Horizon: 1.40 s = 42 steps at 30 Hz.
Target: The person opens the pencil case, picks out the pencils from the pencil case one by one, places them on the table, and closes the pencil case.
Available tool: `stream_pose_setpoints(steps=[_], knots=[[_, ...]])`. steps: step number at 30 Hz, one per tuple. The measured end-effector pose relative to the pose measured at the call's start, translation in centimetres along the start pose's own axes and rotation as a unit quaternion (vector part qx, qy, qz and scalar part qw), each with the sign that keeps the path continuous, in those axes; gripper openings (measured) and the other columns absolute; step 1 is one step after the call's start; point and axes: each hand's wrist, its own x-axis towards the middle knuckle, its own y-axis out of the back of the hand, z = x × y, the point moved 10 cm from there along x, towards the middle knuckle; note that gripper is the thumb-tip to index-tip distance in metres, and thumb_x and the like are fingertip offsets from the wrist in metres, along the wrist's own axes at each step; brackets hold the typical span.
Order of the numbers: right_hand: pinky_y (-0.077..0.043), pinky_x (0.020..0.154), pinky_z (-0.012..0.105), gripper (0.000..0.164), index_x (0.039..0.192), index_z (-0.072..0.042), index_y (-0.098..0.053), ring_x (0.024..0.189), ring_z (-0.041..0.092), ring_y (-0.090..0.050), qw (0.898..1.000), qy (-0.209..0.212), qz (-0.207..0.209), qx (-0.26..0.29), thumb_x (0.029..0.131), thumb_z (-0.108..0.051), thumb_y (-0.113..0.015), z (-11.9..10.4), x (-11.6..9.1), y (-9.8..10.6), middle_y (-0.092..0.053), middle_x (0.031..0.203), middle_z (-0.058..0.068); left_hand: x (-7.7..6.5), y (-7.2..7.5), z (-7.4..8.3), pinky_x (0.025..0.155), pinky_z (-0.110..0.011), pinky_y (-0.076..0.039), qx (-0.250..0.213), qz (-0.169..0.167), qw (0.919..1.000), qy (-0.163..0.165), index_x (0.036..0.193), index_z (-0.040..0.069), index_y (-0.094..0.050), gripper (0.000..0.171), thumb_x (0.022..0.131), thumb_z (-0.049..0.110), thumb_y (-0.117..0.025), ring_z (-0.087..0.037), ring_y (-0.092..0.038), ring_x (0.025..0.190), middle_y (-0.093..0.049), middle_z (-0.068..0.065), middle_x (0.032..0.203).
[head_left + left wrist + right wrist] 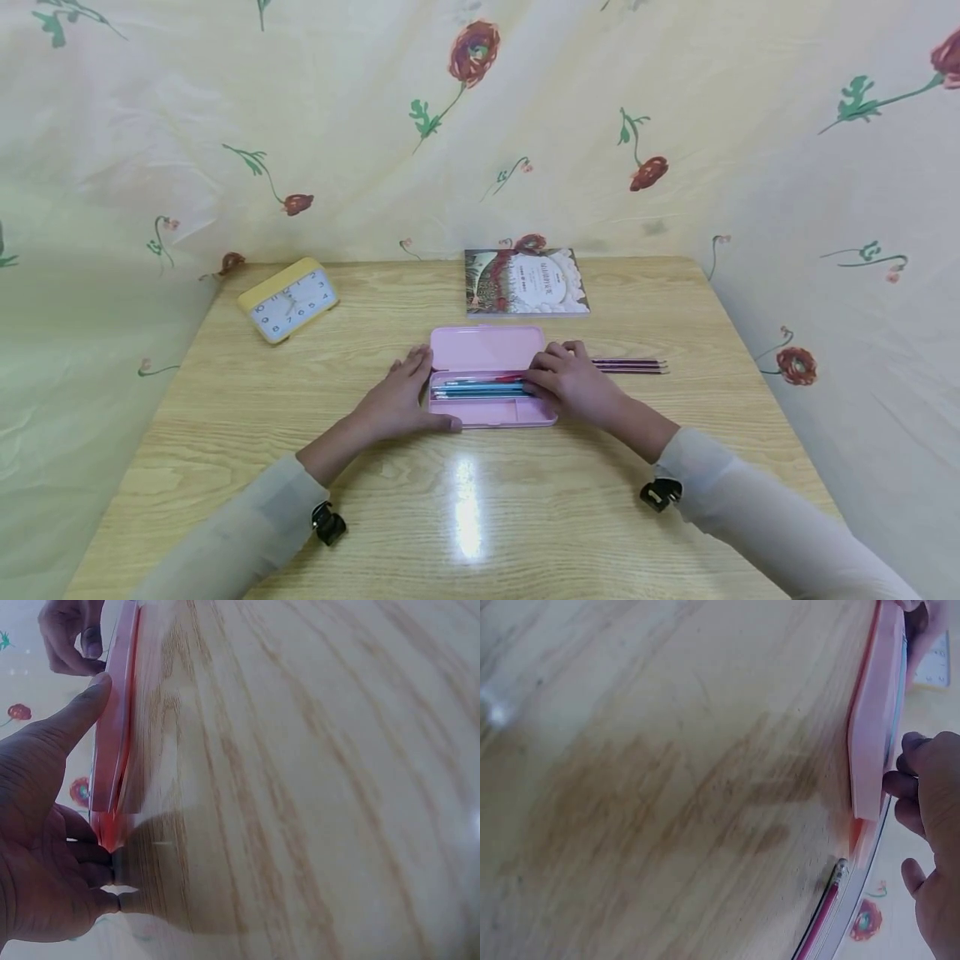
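Note:
A pink pencil case lies on the table with its lid laid back on the far side. Several teal pencils lie lengthwise in its long compartment, with something red along their far side. My left hand is spread around the case's left end; in the left wrist view its thumb touches the front rim. Over the right end, my right hand reaches in with bent fingers by the pencils' ends. Whether it pinches one, I cannot tell. Several dark red pencils lie just right of that hand.
A yellow-framed clock stands at the back left of the wooden table. Behind the case lies an illustrated book, close to the floral cloth at the table's back edge. The same cloth hangs along both sides.

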Motion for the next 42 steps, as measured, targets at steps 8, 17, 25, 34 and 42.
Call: stream_pose_setpoints(steps=[8,17,25,34,42], knots=[[-0.050,0.080,0.047,0.015,0.111,-0.014,-0.084,0.094,0.022,-0.065,0.999,-0.008,-0.027,-0.022,0.097,-0.020,-0.087,-0.3,0.1,-1.0,-0.073,0.099,0.001,0.0,0.0,0.1,0.143,-0.055,-0.011,0.001,0.003,1.0000,-0.006,0.176,0.000,-0.012,0.142,0.081,0.077,-0.085,-0.035,-0.006,0.175,-0.007,-0.016,0.187],[-0.044,0.076,0.039,0.013,0.109,-0.014,-0.080,0.093,0.021,-0.066,0.999,-0.036,-0.036,0.002,0.097,-0.016,-0.085,-0.1,0.1,-1.6,-0.071,0.101,0.000,-0.1,0.1,0.0,0.143,-0.055,-0.011,-0.003,0.005,1.0000,-0.002,0.176,0.001,-0.012,0.143,0.080,0.076,-0.087,-0.035,-0.006,0.175,-0.007,-0.016,0.187],[-0.046,0.077,0.039,0.012,0.111,-0.013,-0.079,0.095,0.021,-0.066,0.999,-0.035,-0.034,0.009,0.100,-0.015,-0.082,-0.3,0.5,-1.8,-0.072,0.101,0.000,-0.2,0.2,0.2,0.143,-0.055,-0.010,-0.013,0.006,0.9999,-0.002,0.175,0.000,-0.012,0.142,0.081,0.073,-0.088,-0.035,-0.006,0.175,-0.007,-0.016,0.187],[-0.050,0.082,0.043,0.016,0.116,-0.012,-0.080,0.094,0.021,-0.064,0.998,-0.029,-0.047,-0.001,0.100,-0.016,-0.082,-1.4,2.6,-2.2,-0.073,0.102,0.001,0.1,-0.1,-0.2,0.143,-0.055,-0.011,-0.002,0.007,1.0000,0.001,0.176,0.001,-0.013,0.143,0.080,0.078,-0.086,-0.034,-0.006,0.175,-0.008,-0.015,0.187],[-0.048,0.088,0.046,0.013,0.114,-0.014,-0.079,0.095,0.021,-0.060,0.997,-0.022,-0.057,-0.041,0.102,-0.017,-0.079,-2.1,4.8,-2.7,-0.072,0.104,0.000,0.3,-0.2,-0.3,0.144,-0.054,-0.011,-0.001,0.007,1.0000,0.001,0.176,0.002,-0.013,0.144,0.080,0.079,-0.085,-0.033,-0.006,0.175,-0.009,-0.015,0.187]])
